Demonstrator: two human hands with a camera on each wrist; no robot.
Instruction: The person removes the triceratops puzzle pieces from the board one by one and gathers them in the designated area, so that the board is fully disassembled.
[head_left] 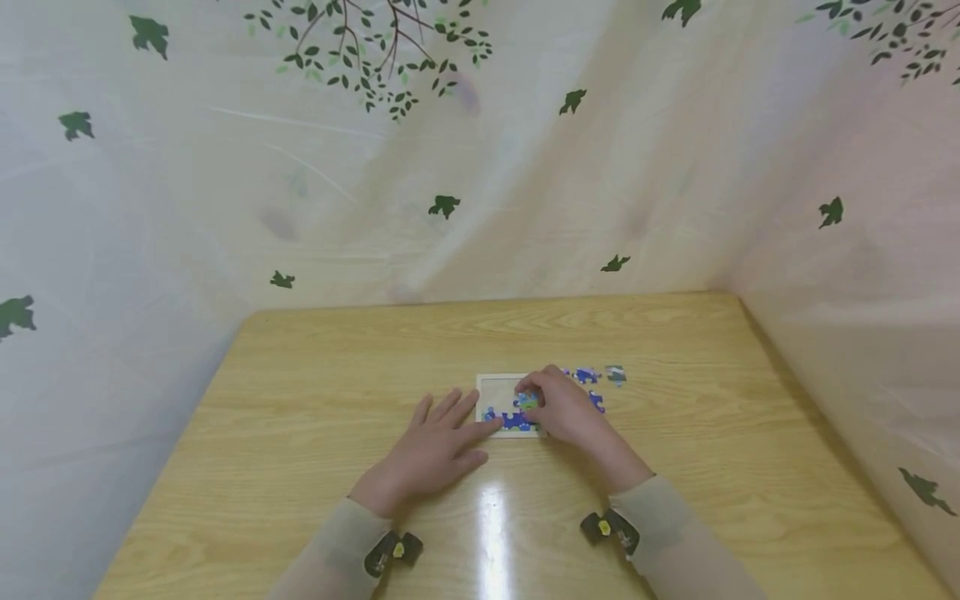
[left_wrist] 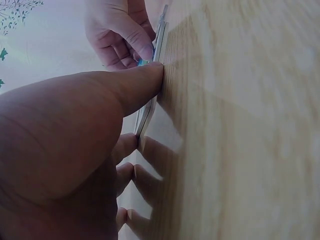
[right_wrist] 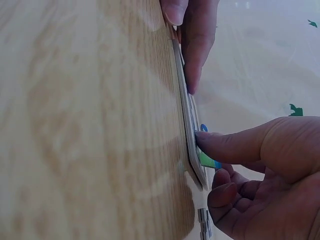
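Note:
A small white-rimmed puzzle tray (head_left: 482,385) lies on the table, with joined blue puzzle pieces (head_left: 516,422) along its near edge. My right hand (head_left: 566,408) pinches a green and blue puzzle piece (head_left: 528,401) between thumb and fingers over the tray's right part. The same piece (right_wrist: 207,160) shows below the thumb in the right wrist view. My left hand (head_left: 435,454) lies spread at the tray's left side, its fingers straight. One of its fingers reaches over the near rim onto the pieces. The right hand hides the tray's right edge.
Right of the tray lie loose puzzle pieces: a blue one (head_left: 587,375), a greyish one (head_left: 616,374) and another blue one (head_left: 597,401) partly behind the right hand. A wooden table (head_left: 315,375) meets a leaf-printed curtain (head_left: 510,183) at the back and sides.

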